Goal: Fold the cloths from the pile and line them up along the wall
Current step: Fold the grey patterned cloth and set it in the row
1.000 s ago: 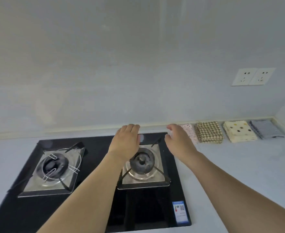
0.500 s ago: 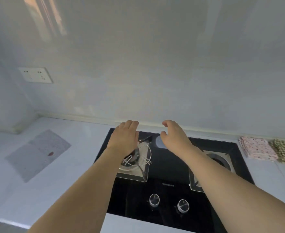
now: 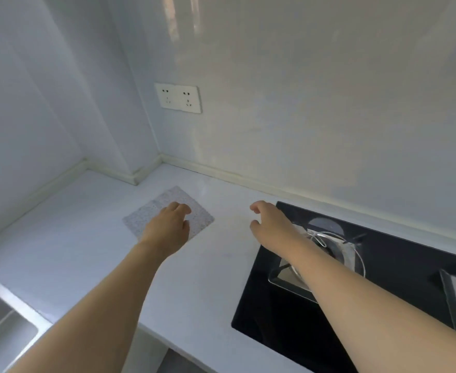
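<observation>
A grey speckled cloth [image 3: 167, 204] lies flat and unfolded on the white counter near the corner of the walls. My left hand [image 3: 167, 227] hovers over or rests on its near part with fingers loosely bent, holding nothing. Whether it touches the cloth I cannot tell. My right hand [image 3: 269, 224] is held above the counter to the right of the cloth, by the stove's left edge, fingers relaxed and empty. No folded cloths are in view.
A black glass stove [image 3: 382, 278] with a steel burner [image 3: 329, 254] fills the right. The counter [image 3: 73, 251] runs left to a sink edge [image 3: 3, 319] at the lower left. A double wall socket [image 3: 178, 97] sits above the corner.
My view has swung left from the stove and the folded cloths to the counter corner. Both hands moved left with it; the left now reaches the grey cloth.
</observation>
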The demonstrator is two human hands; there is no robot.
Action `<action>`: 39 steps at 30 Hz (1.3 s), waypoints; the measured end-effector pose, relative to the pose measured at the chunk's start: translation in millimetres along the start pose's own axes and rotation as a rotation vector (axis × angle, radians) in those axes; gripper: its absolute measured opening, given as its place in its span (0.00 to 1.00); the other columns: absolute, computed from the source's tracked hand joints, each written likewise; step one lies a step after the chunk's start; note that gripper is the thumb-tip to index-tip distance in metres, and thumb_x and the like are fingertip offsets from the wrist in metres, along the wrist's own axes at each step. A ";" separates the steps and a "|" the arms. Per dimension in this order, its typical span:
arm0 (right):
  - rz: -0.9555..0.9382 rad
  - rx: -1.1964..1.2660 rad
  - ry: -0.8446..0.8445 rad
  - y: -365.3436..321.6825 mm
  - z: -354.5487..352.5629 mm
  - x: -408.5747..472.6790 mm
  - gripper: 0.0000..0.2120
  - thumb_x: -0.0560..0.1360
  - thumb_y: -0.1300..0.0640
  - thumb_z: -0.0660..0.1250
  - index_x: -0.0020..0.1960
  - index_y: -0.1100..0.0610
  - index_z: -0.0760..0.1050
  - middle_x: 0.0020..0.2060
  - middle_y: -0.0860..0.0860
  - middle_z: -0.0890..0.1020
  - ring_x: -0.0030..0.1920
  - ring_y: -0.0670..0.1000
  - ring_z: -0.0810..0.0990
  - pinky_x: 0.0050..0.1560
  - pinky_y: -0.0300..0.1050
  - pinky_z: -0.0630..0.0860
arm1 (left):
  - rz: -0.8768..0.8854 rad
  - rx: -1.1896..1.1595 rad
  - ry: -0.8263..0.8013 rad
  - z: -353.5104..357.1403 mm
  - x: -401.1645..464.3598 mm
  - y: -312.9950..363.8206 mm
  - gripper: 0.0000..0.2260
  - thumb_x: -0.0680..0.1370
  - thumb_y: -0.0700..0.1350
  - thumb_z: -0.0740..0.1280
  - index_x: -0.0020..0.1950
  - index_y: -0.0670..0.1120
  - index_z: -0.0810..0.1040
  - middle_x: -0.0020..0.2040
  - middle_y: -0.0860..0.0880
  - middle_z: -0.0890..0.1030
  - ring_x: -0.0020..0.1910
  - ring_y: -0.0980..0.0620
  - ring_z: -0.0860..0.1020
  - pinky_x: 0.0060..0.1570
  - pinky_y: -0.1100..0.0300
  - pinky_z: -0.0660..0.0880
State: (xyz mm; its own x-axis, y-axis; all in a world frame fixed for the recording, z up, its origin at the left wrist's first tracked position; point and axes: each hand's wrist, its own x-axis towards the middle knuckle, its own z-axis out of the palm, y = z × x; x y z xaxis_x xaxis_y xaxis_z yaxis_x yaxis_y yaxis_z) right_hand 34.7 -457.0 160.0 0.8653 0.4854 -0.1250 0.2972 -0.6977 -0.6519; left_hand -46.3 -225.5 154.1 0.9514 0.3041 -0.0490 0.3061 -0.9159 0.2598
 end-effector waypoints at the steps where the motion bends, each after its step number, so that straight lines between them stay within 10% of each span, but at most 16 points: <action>1: -0.002 -0.007 -0.031 -8.7 15.1 9.5 0.20 0.79 0.58 0.57 0.71 0.53 0.65 0.69 0.49 0.69 0.67 0.50 0.69 0.65 0.44 0.68 | -0.015 -0.008 -0.029 1.4 2.5 -20.1 0.15 0.81 0.44 0.58 0.68 0.48 0.71 0.68 0.50 0.71 0.64 0.47 0.72 0.60 0.52 0.72; 11: -0.021 -0.264 -0.212 -29.7 160.4 138.5 0.23 0.77 0.63 0.57 0.72 0.53 0.65 0.69 0.52 0.69 0.67 0.53 0.68 0.67 0.45 0.65 | -0.015 -0.029 -0.269 86.7 72.0 -125.5 0.15 0.76 0.55 0.63 0.58 0.49 0.74 0.56 0.49 0.75 0.55 0.47 0.76 0.52 0.54 0.74; 16: -0.104 -0.428 -0.311 7.6 211.8 184.9 0.29 0.76 0.50 0.65 0.74 0.48 0.61 0.73 0.48 0.61 0.72 0.54 0.58 0.72 0.46 0.57 | 0.135 0.181 -0.210 135.9 84.5 -148.0 0.16 0.74 0.56 0.60 0.57 0.48 0.69 0.54 0.49 0.72 0.56 0.46 0.74 0.42 0.55 0.67; 20: -0.228 -0.429 -0.064 19.9 229.0 191.6 0.09 0.77 0.49 0.64 0.56 0.49 0.72 0.55 0.45 0.70 0.60 0.52 0.66 0.60 0.44 0.65 | 0.229 0.228 -0.026 154.1 90.8 -161.3 0.05 0.77 0.48 0.58 0.50 0.47 0.66 0.52 0.47 0.75 0.53 0.44 0.76 0.40 0.56 0.66; 31: -0.244 -0.475 0.221 -25.6 239.3 55.5 0.09 0.82 0.50 0.50 0.56 0.54 0.64 0.43 0.51 0.76 0.42 0.56 0.74 0.40 0.48 0.67 | 0.249 0.093 0.320 113.2 18.4 -165.7 0.07 0.78 0.46 0.56 0.42 0.44 0.66 0.35 0.48 0.72 0.34 0.46 0.70 0.31 0.57 0.60; 39: -0.131 -0.487 0.197 -113.3 184.2 -98.8 0.23 0.68 0.36 0.65 0.49 0.53 0.70 0.44 0.50 0.77 0.41 0.51 0.75 0.40 0.46 0.71 | 0.480 0.024 0.100 13.6 -108.7 -144.8 0.07 0.78 0.46 0.58 0.41 0.46 0.67 0.39 0.48 0.73 0.37 0.47 0.69 0.34 0.56 0.62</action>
State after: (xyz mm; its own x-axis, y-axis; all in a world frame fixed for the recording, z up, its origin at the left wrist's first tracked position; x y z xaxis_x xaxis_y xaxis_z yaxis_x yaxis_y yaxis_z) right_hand -158.8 -328.9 108.4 0.8541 0.5089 0.1073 0.5194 -0.8244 -0.2250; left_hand -193.6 -129.5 108.7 0.9777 -0.1311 0.1643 -0.1642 -0.9643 0.2075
